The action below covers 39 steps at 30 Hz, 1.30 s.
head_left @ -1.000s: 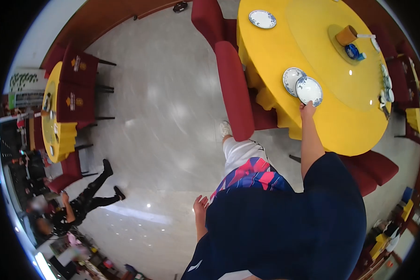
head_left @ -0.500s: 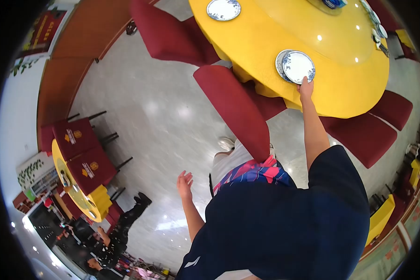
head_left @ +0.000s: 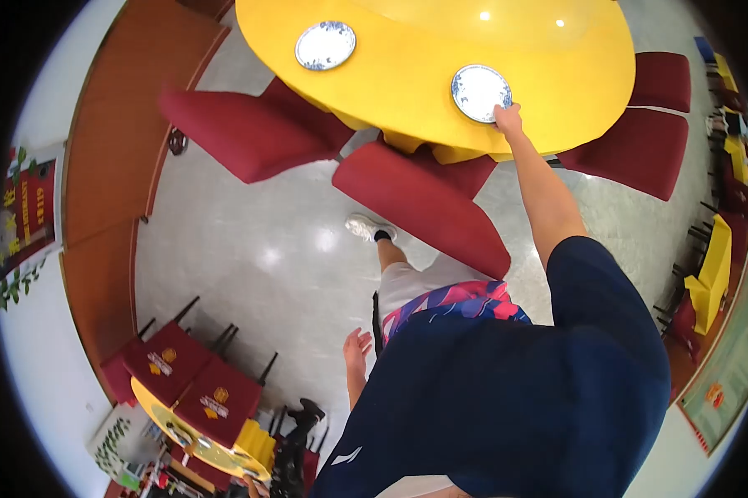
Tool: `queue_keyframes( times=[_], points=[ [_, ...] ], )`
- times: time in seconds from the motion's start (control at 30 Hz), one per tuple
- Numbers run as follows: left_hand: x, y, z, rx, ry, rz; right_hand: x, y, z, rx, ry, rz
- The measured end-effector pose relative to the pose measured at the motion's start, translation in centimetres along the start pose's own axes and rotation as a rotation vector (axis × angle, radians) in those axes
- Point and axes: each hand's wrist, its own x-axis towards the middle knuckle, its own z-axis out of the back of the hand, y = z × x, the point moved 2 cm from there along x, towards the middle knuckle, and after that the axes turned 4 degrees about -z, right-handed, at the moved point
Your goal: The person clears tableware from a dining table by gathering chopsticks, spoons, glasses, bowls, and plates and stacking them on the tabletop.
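On the yellow-covered round table, my right hand grips the near right rim of a white plate with a blue floral edge. The plate lies flat near the table's front edge. Whether a second plate is directly under it, I cannot tell. Farther left on the cloth lies another blue-and-white plate, out of reach of either hand. My left hand hangs low at my side over the floor, holding nothing, its fingers loosely bent and apart.
A dark red chair stands between my body and the yellow tablecloth. More red chairs flank it, one at left and one at right. Lower left are another table with covered chairs and a person's dark-clothed leg.
The upper plate, offset over another before, now lines up so only one outline shows. My view has turned and shifted toward the left. My right hand stays on the rim.
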Motion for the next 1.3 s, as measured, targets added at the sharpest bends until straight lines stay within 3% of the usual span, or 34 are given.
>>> queue_keyframes(
  times=[0.07,0.1,0.2,0.23,0.33,0.4,0.43,0.5,0.57,0.63,0.67,0.77,0.9,0.97,1.0,1.07,1.17,1.3],
  points=[
    [2.8,0.1,3.2,0.074,0.041,0.040,2.0,-1.9,-1.8,0.259,0.158,-0.119],
    [5.1,1.3,6.1,0.425,0.132,-0.258,-2.5,0.4,-0.4,0.388,0.277,-0.210],
    [3.3,-4.5,8.0,0.011,-0.087,-0.085,-1.4,-3.4,-3.4,0.630,0.511,-0.332],
    [3.8,-5.0,9.6,-0.009,-0.108,-0.105,-3.8,-2.4,-4.1,0.775,0.536,-0.429],
    [5.4,-4.0,15.1,-0.184,-0.123,-0.219,-6.5,-0.9,-7.0,0.807,0.576,-0.484],
    [4.2,-5.4,17.5,0.381,-0.178,-0.440,-6.3,-1.0,-10.3,1.033,0.616,-0.441],
    [4.8,-4.6,19.0,0.297,-0.190,-0.409,-7.4,-0.1,-12.0,1.044,0.626,-0.433],
    [7.3,-2.7,23.0,0.285,-0.163,-0.323,-9.0,1.5,-14.1,1.278,0.363,-0.426],
    [8.9,-2.1,24.6,0.276,-0.132,-0.241,-8.8,1.9,-16.0,1.311,0.411,-0.406],
    [13.1,1.9,27.7,-0.376,-0.107,-0.048,-10.8,3.6,-17.5,1.337,0.393,-0.414],
    [15.6,3.2,29.5,-0.366,-0.100,-0.054,-11.5,4.3,-18.5,1.349,0.386,-0.411],
    [15.0,-1.8,30.4,-0.311,-0.124,0.078,-13.4,6.1,-20.7,1.332,0.429,-0.364],
    [19.7,-9.3,34.3,-0.303,-0.008,0.007,-15.2,10.9,-23.0,1.358,0.532,-0.345],
    [17.3,-19.4,33.5,0.155,-0.082,-0.222,-14.9,12.6,-24.7,1.392,0.598,-0.343],
    [18.4,-22.1,34.0,0.175,-0.073,-0.224,-15.6,13.3,-25.6,1.406,0.579,-0.346],
    [22.0,-26.6,36.3,-0.164,-0.129,-0.083,-17.1,15.2,-27.7,1.429,0.480,-0.348],
    [22.8,-35.0,37.8,-0.024,-0.083,-0.147,-17.5,15.6,-30.9,1.495,0.434,-0.385],
    [24.8,-42.5,41.5,0.081,-0.110,-0.085,-17.9,16.3,-33.1,1.589,0.327,-0.338]
  ],
)
